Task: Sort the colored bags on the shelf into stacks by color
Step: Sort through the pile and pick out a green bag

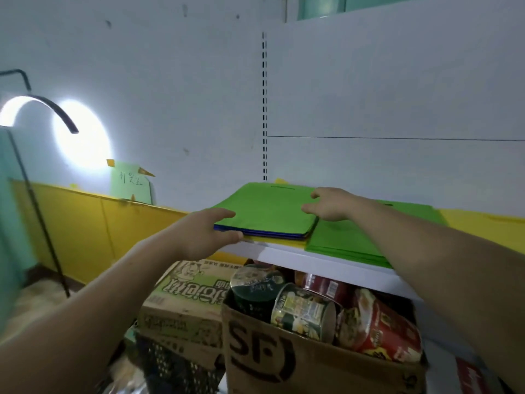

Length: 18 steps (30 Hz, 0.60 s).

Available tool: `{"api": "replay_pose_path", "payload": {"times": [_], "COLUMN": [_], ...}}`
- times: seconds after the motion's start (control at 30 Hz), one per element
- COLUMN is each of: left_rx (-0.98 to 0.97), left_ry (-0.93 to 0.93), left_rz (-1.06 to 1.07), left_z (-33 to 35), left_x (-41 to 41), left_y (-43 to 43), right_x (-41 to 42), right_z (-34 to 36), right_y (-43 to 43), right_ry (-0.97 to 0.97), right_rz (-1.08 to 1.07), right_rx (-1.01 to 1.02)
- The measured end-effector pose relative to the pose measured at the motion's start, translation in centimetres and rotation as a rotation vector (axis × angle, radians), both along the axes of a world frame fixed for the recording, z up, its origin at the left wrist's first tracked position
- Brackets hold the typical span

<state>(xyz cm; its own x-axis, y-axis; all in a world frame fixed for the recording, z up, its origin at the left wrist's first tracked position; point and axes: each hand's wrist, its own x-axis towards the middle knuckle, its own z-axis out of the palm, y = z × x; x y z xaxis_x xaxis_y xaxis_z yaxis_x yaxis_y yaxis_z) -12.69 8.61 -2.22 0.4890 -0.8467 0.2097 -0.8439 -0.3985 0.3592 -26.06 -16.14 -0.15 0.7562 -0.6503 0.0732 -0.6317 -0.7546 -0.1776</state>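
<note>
Our left hand point(204, 234) grips the mixed stack point(270, 234) at its near edge, right hand point(332, 206) lies spread atop its green bag point(267, 209); next we should lift it rightward.

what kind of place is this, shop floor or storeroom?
Probably a shop's stockroom: a slotted upright on the wall for shelving, a cardboard box of noodle cups under the shelf, and flat bags stacked on it.
</note>
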Motion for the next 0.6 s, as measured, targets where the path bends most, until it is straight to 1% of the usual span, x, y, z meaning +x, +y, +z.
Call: {"api": "replay_pose_path", "payload": {"times": [0.17,0.37,0.6], "left_rx": [-0.030,-0.032,0.094], "left_ry": [0.027,0.052,0.069], "left_rz": [0.026,0.049,0.034], "left_z": [-0.1,0.2,0.1], "left_x": [4.1,8.4,11.9], "left_y": [-1.1,-5.2,-9.2], "right_x": [4.0,7.1,8.7], "right_z": [0.3,0.2,-1.0], "right_y": [-1.0,-4.9,-7.6], "right_ry": [0.045,0.137,0.254], "right_rz": [-0.018,-0.106,-0.187], "right_rx": [-0.025,-0.034,-0.038]}}
